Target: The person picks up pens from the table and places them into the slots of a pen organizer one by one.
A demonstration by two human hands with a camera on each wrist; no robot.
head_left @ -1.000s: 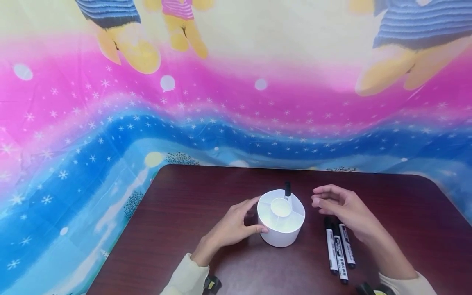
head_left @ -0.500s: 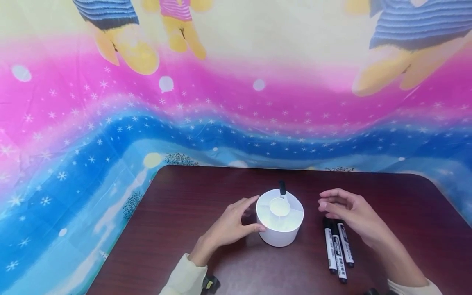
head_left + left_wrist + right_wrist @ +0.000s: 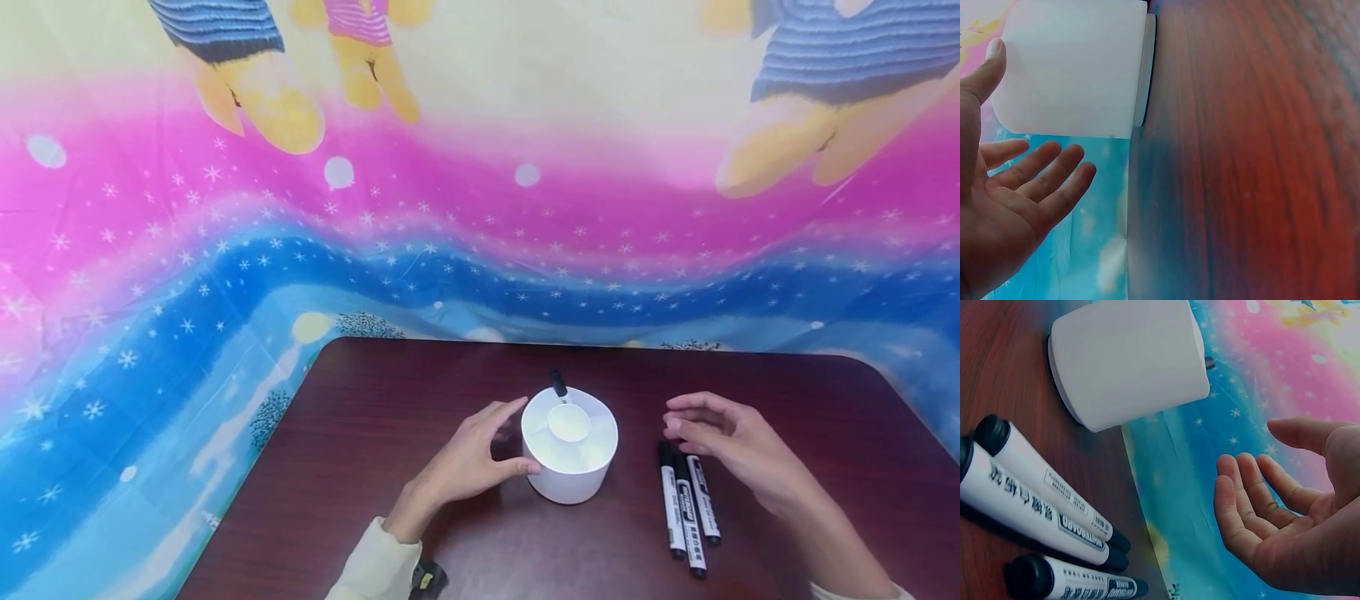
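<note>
A white round desk organizer (image 3: 570, 485) with a central cup and divided compartments stands on the table. One black-capped marker (image 3: 559, 384) leans in its rear compartment, mostly hidden by the walls. My left hand (image 3: 467, 458) is at the organizer's left side, fingers spread, its thumb by the front wall; whether it touches is hard to tell. To the right, my right hand (image 3: 738, 442) hovers with loosely bent fingers and holds nothing. Three white whiteboard markers with black caps, one being the middle marker (image 3: 692, 533), lie side by side below that hand.
The dark red-brown wooden table (image 3: 420, 375) has rounded far corners. Behind it hangs a colourful cloth (image 3: 480, 208) with pink and blue bands and cartoon figures. In the left wrist view, a thin base (image 3: 1149, 69) shows under the organizer.
The standing marker and the dividers have swung left round the organizer's rim, while the organizer keeps its place. My right hand has drawn back to the right. The left hand has hardly moved.
</note>
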